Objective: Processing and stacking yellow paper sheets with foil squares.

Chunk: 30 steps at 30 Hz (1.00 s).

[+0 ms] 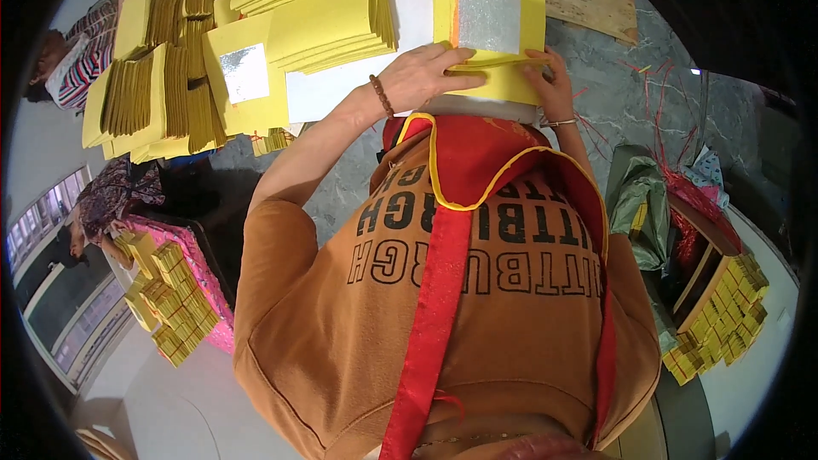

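Touching folded yellow paper [532, 21] with left hand [419, 78], can't tell grip; pinching fold's right end with right hand [554, 89]!

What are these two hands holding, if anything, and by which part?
A yellow sheet: the right hand pinches its near right side. The left hand touches its near left side; whether it grips cannot be told.
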Tool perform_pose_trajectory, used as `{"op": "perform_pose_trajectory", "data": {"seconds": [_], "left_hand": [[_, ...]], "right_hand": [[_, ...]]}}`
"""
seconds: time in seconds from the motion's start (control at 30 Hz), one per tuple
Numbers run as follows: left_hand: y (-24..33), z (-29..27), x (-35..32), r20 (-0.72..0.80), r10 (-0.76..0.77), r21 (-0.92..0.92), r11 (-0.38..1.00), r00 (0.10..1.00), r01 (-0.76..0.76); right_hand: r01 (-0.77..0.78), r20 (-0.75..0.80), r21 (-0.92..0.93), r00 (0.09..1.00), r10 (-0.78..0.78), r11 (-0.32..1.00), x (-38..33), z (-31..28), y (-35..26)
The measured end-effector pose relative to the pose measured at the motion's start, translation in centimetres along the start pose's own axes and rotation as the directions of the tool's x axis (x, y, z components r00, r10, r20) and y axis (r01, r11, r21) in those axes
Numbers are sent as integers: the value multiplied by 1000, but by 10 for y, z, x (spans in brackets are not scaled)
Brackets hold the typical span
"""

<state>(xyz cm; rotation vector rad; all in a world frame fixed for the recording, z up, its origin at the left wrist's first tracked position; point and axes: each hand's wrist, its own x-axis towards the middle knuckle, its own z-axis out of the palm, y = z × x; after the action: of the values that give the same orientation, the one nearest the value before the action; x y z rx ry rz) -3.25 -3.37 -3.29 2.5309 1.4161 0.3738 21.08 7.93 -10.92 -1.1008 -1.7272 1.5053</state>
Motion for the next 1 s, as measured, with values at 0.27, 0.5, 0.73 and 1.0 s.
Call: {"op": "perform_pose_trajectory", "data": {"seconds": [0.27, 0.5, 0.73, 1.0], "left_hand": [[-4, 2, -6, 16, -5, -11, 1000, 1000, 5], [-14, 2, -3, 52, 3, -134, 991, 999, 4], [-26, 5, -4, -191, 105, -169, 976, 976, -138], [-15, -5, 2, -26, -367, -509, 806, 930, 304]], "right_hand": [[-16, 0, 9, 1000, 16, 1000, 7, 2, 0], [11, 27, 35, 1000, -12, 999, 9, -3, 9], [25, 50, 42, 998, -28, 999, 6, -9, 11], [109, 59, 96, 992, -115, 989, 5, -6, 22]]}}
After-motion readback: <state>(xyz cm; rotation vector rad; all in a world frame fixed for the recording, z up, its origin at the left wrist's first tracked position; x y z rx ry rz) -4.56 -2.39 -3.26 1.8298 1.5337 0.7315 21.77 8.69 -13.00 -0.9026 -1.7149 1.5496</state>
